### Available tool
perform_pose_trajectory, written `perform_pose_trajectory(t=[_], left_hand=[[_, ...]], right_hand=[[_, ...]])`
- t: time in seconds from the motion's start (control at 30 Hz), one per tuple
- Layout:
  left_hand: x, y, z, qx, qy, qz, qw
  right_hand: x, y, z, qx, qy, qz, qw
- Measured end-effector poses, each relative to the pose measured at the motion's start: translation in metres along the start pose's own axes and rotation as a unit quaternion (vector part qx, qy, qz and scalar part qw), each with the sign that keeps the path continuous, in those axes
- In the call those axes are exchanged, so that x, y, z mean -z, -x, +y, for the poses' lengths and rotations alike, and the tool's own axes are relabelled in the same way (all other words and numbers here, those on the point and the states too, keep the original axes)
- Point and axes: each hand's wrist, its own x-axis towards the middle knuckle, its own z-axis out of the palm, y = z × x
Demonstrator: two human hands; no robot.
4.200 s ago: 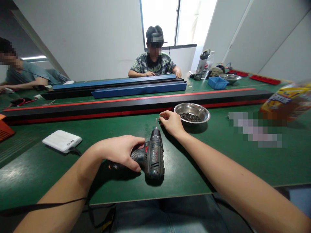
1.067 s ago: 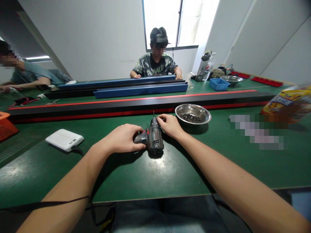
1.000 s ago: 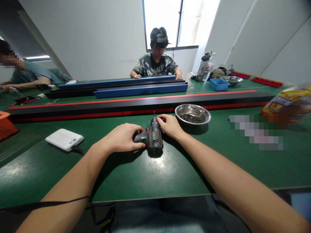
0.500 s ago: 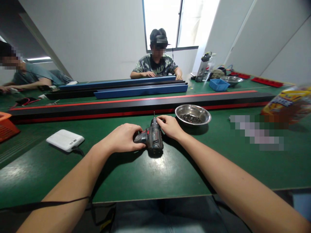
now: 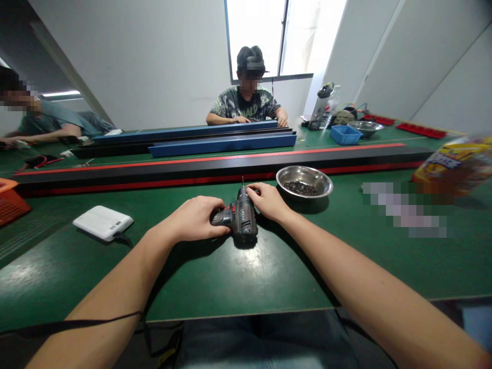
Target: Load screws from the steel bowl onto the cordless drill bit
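Two bare hands work close together over a green table point(image 5: 365, 266). With its fingers bent around the handle, the left hand point(image 5: 198, 218) holds a dark drill point(image 5: 245, 220). This drill is in the middle, between the two hands, with its handle to the left and its thin bit point(image 5: 243, 181) pointing away from the person. The bit reaches up to the lower edge of a long black and red bar point(image 5: 230, 163), but I cannot tell if it touches this bar. The right hand point(image 5: 269, 200) has its thumb and first finger narrow, at the right side of the drill's front part; whether something small is held there, I cannot tell. Just beside this hand, on its right, stands a metal bowl point(image 5: 326, 183) with many small dark pieces point(image 5: 300, 188) inside. On the left side lie a white box point(image 5: 103, 222) with a cable and an orange basket point(image 5: 12, 202). Behind the bar, another person point(image 5: 249, 105) sits near some blue bars point(image 5: 223, 145).
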Motion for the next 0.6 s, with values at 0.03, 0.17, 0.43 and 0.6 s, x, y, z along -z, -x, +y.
perform_pose_trajectory(t=[0.03, 0.17, 0.43, 0.6], left_hand=[[0.0000, -0.0002, 0.0000, -0.001, 0.002, 0.000, 1.000], [0.0001, -0.0005, -0.0004, -0.008, 0.009, 0.000, 1.000], [0.0011, -0.0009, -0.0017, -0.017, 0.018, -0.004, 1.000], [0.0006, -0.0010, -0.0015, -0.011, 0.023, -0.004, 1.000]], right_hand=[[-0.0001, 0.0001, -0.0001, 0.001, 0.001, 0.002, 1.000], [-0.0004, 0.0005, 0.0001, 0.005, -0.001, 0.004, 1.000], [0.0003, 0.0000, 0.0002, 0.004, 0.003, 0.002, 1.000], [0.0012, 0.0013, -0.0008, 0.011, 0.020, -0.002, 1.000]])
